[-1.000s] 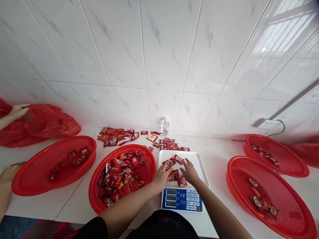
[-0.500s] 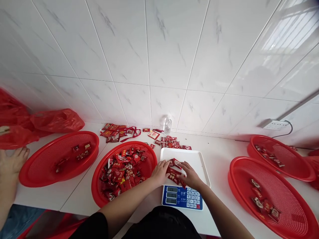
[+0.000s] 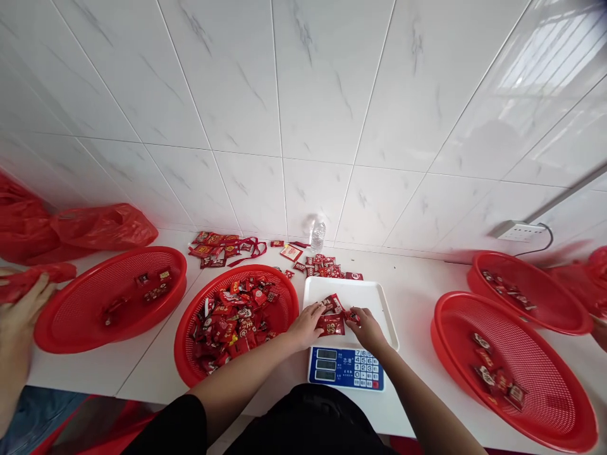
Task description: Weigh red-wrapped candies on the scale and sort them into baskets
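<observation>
My left hand [image 3: 306, 327] is closed at the left edge of a few red snack packets [image 3: 332, 325] lying on the white pan of the scale [image 3: 385, 316]. Between the fingertips of my right hand [image 3: 370, 330] is a small red packet [image 3: 351, 317], just right of the others. The scale's blue panel [image 3: 347, 368] faces me below the pan. Left of my left hand stands a round red basket [image 3: 180, 341] heaped with mixed red packets.
A red basket [image 3: 61, 328] with a few packets stands further left, beside another person's hand [image 3: 31, 303] holding a red plastic bag. Two more red baskets [image 3: 441, 316] sit on the right. Loose packets [image 3: 322, 265] and a clear bottle [image 3: 317, 235] are along the wall.
My right hand has drawn slightly right, with a small packet now apart from the rest. The other person's hand at left has risen onto a red bag. Fingers now show at the right edge.
</observation>
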Demonstrator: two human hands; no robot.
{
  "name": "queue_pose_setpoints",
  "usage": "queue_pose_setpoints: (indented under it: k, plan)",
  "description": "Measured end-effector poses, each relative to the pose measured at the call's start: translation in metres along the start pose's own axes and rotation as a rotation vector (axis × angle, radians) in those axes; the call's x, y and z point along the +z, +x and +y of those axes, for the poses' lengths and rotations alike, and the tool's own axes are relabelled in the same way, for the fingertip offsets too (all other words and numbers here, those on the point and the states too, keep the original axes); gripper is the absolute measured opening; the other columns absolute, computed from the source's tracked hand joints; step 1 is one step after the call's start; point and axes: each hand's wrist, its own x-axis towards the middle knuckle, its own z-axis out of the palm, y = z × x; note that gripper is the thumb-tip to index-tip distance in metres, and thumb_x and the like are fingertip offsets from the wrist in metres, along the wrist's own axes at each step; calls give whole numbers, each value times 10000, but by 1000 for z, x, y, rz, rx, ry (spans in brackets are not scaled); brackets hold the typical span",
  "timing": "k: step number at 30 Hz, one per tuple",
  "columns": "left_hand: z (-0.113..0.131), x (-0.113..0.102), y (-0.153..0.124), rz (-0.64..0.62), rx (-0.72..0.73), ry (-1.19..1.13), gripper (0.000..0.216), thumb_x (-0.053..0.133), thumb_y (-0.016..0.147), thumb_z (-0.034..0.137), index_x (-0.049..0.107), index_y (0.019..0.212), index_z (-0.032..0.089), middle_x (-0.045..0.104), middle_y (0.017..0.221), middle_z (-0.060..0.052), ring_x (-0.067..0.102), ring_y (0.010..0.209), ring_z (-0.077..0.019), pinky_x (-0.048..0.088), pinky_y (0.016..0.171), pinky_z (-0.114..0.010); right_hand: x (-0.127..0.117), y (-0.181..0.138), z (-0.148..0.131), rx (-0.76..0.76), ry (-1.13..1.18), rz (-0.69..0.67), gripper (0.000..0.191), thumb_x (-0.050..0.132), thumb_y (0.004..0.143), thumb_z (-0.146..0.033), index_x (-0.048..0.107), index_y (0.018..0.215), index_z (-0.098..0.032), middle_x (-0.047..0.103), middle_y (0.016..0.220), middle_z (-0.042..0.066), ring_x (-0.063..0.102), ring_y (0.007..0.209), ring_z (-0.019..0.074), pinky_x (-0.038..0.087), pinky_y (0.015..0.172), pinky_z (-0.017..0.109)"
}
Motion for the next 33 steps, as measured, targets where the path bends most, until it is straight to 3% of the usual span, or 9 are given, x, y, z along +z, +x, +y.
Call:
queue_pose_setpoints:
  k: [5, 9, 11, 13, 17, 20, 25, 27, 33]
  plan:
    - [-9, -8, -19, 170, 81, -73, 545, 496, 847, 241, 381, 1379, 245, 371, 1457, -65, 332, 1344, -218, 287, 1121, -385, 8, -2, -11, -59, 69, -9, 436, 478, 849, -344, 495, 1275, -251, 557, 1249, 67, 642, 907, 166, 490, 798, 297]
    - [-46, -24, -41, 401, -116, 65, 433, 405, 900, 262, 421, 1331, 220, 408, 1421, -84, 322, 1348, -210, 279, 1118, -374, 9, -22, 2, -12, 129, 44, 460, 442, 848, -406, 498, 1265, -220, 564, 1228, 96, 639, 866, 185, 504, 767, 332]
    - [-72, -32, -52, 355, -294, 187, 454, 428, 873, 217, 427, 1326, 188, 389, 1434, -116, 289, 1366, -239, 260, 1118, -395, 12, -34, 14, 21, 175, 60, 445, 453, 829, -439, 540, 1215, -236, 603, 1169, 81, 640, 836, 191, 510, 749, 340]
    - [-96, -37, -58, 201, -443, 308, 510, 481, 830, 198, 426, 1335, 155, 359, 1453, -152, 254, 1380, -283, 239, 1114, -423, 16, -44, 22, 36, 205, 51, 422, 470, 809, -457, 580, 1161, -252, 638, 1109, 68, 642, 812, 197, 511, 745, 351]
    - [-118, -31, -56, -38, -510, 430, 602, 551, 781, 242, 417, 1361, 153, 424, 1412, -177, 314, 1348, -322, 156, 1121, -458, 18, -53, 18, 40, 250, 33, 404, 480, 796, -472, 610, 1109, -253, 665, 1065, 63, 641, 790, 202, 511, 741, 354]
    - [-116, -23, -45, -63, -504, 437, 635, 577, 740, 220, 432, 1356, 169, 473, 1374, -181, 388, 1297, -344, 94, 1118, -507, 14, -54, 5, 37, 269, 37, 407, 475, 803, -480, 605, 1118, -257, 662, 1085, 61, 636, 799, 200, 509, 741, 346]
    - [-116, -29, -27, -11, -571, 345, 797, 567, 685, 152, 301, 1436, 188, 60, 1556, -150, 251, 1370, -357, 307, 1041, -474, 10, -58, -8, 19, 277, 33, 400, 472, 811, -478, 608, 1119, -263, 671, 1060, 58, 633, 789, 203, 503, 733, 343]
    - [-119, -37, -22, -21, -603, 289, 867, 593, 651, 162, 262, 1451, 208, -14, 1561, -133, 212, 1380, -373, 356, 1006, -471, 10, -60, -8, 23, 283, 30, 394, 479, 806, -486, 613, 1108, -271, 680, 1036, 55, 637, 789, 210, 505, 722, 344]
    - [-119, -48, -19, -101, -516, 301, 843, 617, 589, 162, 379, 1396, 214, 255, 1521, -111, 236, 1359, -399, 356, 1008, -494, 14, -62, -3, 45, 284, -15, 381, 463, 825, -506, 601, 1108, -292, 682, 1030, 46, 641, 876, 228, 499, 763, 345]
